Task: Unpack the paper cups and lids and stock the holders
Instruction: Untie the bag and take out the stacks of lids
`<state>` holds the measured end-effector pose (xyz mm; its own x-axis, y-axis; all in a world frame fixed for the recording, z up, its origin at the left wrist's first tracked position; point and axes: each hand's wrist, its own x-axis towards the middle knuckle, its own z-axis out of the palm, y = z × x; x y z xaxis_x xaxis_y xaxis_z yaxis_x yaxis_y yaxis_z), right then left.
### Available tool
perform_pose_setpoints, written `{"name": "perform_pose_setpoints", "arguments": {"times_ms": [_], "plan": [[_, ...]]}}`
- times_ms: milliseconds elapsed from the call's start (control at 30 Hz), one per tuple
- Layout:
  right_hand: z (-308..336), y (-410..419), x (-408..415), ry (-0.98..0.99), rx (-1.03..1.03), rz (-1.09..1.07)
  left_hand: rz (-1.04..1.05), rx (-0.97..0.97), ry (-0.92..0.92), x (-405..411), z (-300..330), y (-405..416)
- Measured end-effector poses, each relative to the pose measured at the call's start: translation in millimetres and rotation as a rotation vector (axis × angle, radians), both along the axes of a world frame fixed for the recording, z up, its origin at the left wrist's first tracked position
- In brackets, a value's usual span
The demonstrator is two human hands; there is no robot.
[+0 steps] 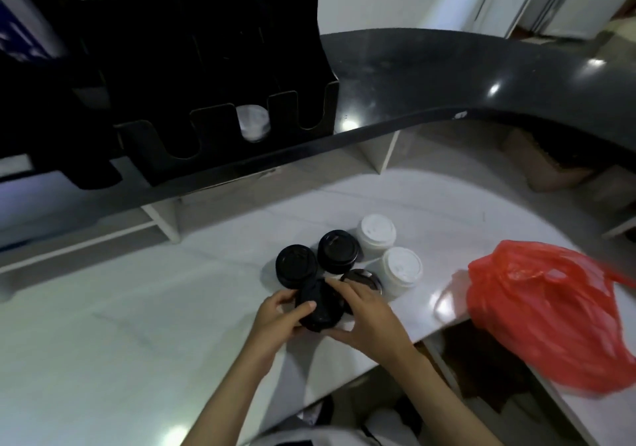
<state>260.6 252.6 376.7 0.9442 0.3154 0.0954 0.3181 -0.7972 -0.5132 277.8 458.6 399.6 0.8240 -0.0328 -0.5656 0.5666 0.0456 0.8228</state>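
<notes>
Both hands (275, 318) (364, 314) gripping black lid (318, 311), counter edge (444, 325) near

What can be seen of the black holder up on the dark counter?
The black holder is a tall, box-shaped organiser that looks like dark plastic or acrylic, standing upright on the raised dark counter near its front edge. Thin dividers split it into compartments, and its low front wall has several U-shaped cut-outs. Through one cut-out a small stack of pale, translucent lids or cups shows; which, the blur hides. The other visible slots look dark, their contents unclear. Neither hand touches it.
</notes>
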Motion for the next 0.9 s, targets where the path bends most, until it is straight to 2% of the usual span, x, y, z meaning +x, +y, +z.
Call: {"name": "perform_pose_setpoints", "arguments": {"times_ms": [100, 233, 433, 567, 667, 767, 900], "plan": [[-8.9, 10.4, -1.1, -0.065, -0.13, -0.01, -0.086, 0.155, -0.043, -0.9, -11.9, 0.7], [-21.6, 17.8, -2.3, -0.079, -0.217, -0.039, -0.171, 0.254, -0.114, 1.2, -25.8, 4.2], [-25.9, 21.7, -3.4, -0.05, -0.306, -0.04, -0.303, 0.591, -0.226, 8.0, -39.5, 14.8], [-21.5, 23.3, 1.0, -0.032, -0.348, -0.041, -0.423, 0.871, -0.319, 18.8, -21.9, 12.0], [-10.4, 18.8, 3.8, 0.001, -0.281, -0.014, -0.506, 1.058, -0.407, 22.6, -4.8, 5.0], [8.0, 5.6, 3.0, -0.024, -0.159, -0.078, -0.567, 1.088, -0.51, 23.8, 7.4, -9.7], [24.8, -33.1, -5.7, -0.081, -0.074, -0.28, -0.694, 1.115, -0.771, 25.3, 23.7, -49.1]]}}
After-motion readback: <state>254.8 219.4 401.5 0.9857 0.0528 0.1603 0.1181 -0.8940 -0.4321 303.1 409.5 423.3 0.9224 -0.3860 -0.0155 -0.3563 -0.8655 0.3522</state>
